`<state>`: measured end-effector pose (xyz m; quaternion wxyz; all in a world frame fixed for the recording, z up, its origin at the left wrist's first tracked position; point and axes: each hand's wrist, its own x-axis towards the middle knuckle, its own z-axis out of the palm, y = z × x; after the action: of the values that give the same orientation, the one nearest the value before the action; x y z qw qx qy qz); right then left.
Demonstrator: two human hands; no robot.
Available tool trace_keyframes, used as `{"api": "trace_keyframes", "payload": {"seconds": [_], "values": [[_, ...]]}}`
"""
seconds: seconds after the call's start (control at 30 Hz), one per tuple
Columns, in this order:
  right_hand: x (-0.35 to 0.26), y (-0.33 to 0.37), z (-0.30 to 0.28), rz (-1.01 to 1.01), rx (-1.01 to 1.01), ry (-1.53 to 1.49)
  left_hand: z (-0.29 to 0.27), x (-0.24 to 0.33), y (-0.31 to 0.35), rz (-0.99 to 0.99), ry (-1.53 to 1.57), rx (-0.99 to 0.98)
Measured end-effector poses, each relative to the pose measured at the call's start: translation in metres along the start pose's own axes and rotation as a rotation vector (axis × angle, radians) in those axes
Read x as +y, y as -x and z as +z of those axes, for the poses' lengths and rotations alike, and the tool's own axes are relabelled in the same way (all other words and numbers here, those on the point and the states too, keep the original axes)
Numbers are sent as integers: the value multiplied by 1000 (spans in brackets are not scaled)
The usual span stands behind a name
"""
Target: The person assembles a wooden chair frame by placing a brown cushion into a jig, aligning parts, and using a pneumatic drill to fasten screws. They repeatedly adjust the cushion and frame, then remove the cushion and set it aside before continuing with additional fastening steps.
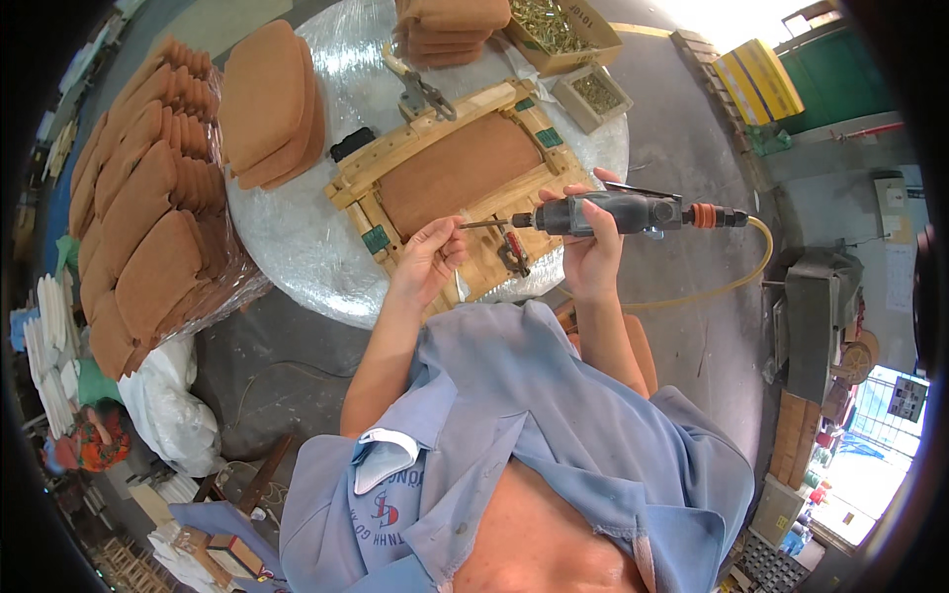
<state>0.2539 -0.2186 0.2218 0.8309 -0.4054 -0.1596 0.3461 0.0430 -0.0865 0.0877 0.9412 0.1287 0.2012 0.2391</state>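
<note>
My right hand (595, 259) is wrapped round a dark air screwdriver (625, 211), which lies level with its long bit (484, 224) pointing left. At the bit's tip, the fingers of my left hand (432, 257) are pinched together. Whatever they hold there is too small to make out. Beneath both hands lies a wooden jig (368, 170) with a brown padded panel (460, 173) set inside it. A red-handled toggle clamp (514, 253) sits on its near side, and another metal clamp (425, 97) is at its far left corner.
The round table (287, 232) is wrapped in clear film. Brown pads (267, 94) are stacked on it, with more piles (148, 227) to the left. A cardboard box of screws (563, 35) and a smaller box (593, 97) stand behind. A yellow hose (756, 272) loops right.
</note>
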Motion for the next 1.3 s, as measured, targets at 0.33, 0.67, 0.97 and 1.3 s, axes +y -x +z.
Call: {"api": "trace_keyframes", "payload": {"seconds": [0.33,0.67,0.97,1.3], "values": [[2,-9,-9,3,26,-9,-19,-9,-23,4,218,49],[2,-10,-22,-36,44,-61,1,-17,-32,-5,106,143],[8,-7,-36,-63,78,-65,9,-37,-43,-29,209,174],[17,-12,-47,-51,150,-79,14,-55,-48,17,331,210]]}}
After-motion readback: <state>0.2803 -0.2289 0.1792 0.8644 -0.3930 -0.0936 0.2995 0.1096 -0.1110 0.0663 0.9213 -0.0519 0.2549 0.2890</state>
